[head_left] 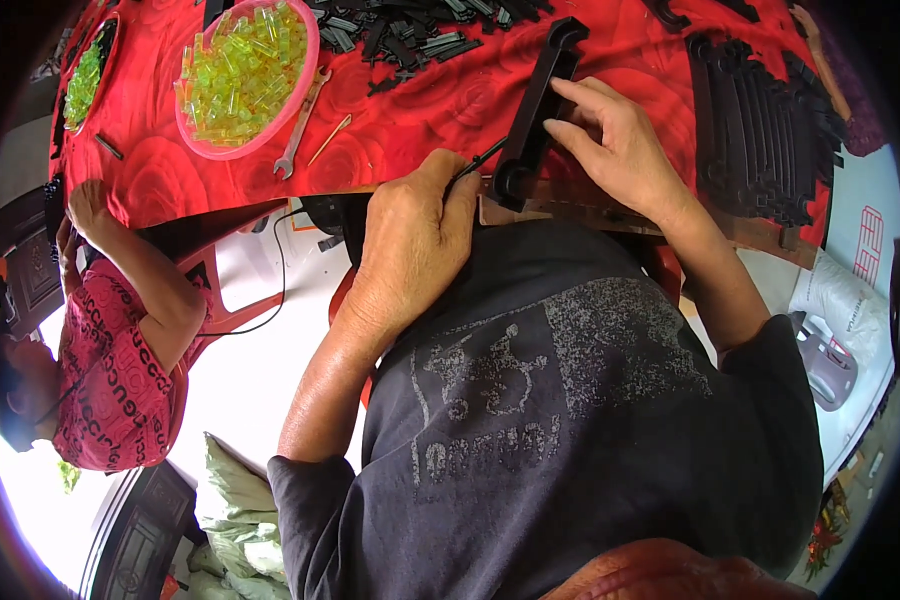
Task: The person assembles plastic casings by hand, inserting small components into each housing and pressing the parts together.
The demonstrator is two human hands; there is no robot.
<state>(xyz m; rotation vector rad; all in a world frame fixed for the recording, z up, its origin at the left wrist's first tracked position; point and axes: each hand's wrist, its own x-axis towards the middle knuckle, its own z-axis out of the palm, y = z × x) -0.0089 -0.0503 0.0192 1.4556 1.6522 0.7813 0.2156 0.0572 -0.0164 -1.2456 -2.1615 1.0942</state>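
Observation:
A long black plastic bar (536,110) with rounded, hooked ends lies slantwise at the near edge of the red-covered table. My right hand (618,145) grips its right side, with thumb and forefinger against the edge. My left hand (417,235) is closed round a thin, dark, rod-like piece (487,155), whose slim end reaches the bar's left side. Its other end is hidden in my fist, so I cannot tell its kind. Several similar black bars (755,130) lie side by side to the right of my right hand.
A pink basin (315,75) of yellow-green clear pieces (242,75) stands at the left, beside a wrench (303,122) and a thin stick (330,140). Small black parts (410,35) are heaped at the back. Another person (120,340) sits at the left; a second basin (83,85) stands there.

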